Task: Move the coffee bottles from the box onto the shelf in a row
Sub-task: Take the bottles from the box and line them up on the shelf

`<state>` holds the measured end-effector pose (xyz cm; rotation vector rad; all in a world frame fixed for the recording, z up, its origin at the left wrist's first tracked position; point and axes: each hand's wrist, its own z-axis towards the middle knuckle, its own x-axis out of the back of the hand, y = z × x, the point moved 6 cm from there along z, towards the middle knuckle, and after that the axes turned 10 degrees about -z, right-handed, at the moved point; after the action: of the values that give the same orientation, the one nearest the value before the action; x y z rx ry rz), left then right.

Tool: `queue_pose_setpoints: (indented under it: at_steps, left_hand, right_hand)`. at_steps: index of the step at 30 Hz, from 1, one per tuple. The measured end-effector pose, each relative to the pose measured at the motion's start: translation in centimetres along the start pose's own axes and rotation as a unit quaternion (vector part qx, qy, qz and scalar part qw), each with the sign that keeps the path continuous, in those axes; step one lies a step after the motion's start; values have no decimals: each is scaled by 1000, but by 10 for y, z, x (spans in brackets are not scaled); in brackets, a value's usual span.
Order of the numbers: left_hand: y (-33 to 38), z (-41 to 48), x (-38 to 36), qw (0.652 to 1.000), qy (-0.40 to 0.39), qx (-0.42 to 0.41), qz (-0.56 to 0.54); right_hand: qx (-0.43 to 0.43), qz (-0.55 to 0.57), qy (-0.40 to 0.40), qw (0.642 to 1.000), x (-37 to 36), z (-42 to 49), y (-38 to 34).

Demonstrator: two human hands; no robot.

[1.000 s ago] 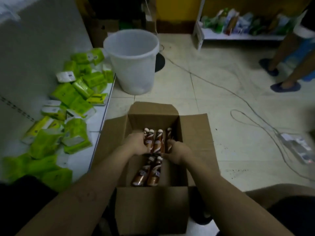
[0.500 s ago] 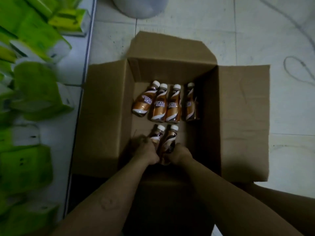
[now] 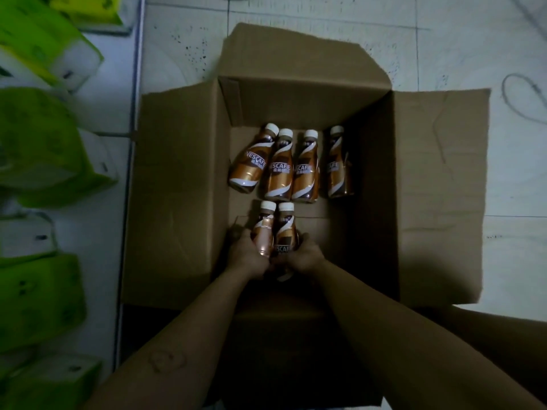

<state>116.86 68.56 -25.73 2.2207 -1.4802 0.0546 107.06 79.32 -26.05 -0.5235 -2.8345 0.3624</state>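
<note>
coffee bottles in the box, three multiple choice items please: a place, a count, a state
1. The green packs lie where? A left of the box B inside it C right of it
2. Coffee bottles in the box: A four B six C nine
3. The left hand and right hand are: A flat on the flaps B each gripping a near bottle C empty

A, they lie beyond its left side; B, four far, two near; B, fingers curl round each near bottle.
</note>
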Motion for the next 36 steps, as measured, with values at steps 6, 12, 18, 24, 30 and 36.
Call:
queue_pose_setpoints:
  at_steps: [6,12,18,24,30,36]
  left_hand:
    - [43,-47,13,992,-43,-77,-89]
    - [105,-122,55,977,-31,-194,-86]
    - [144,-222,107,947,19,-313,-72]
    - [176,-347,173,883,106,-443,-110]
    - [182,-478,241,800,218,-548,-106]
    - [154,-579,302,747,332,-571,-74]
  right_hand:
    - [128,88,2,988,35,-52,-22]
    - [230,52,-44,971,65,-128,-72]
    - [370,-9,54,927,87,-232,-115]
    - [507,-81,156,844,98,-363,-180]
    - [630,-82,172,752,80,-496,-225]
    - [709,-74,145,686,35,-594,-254]
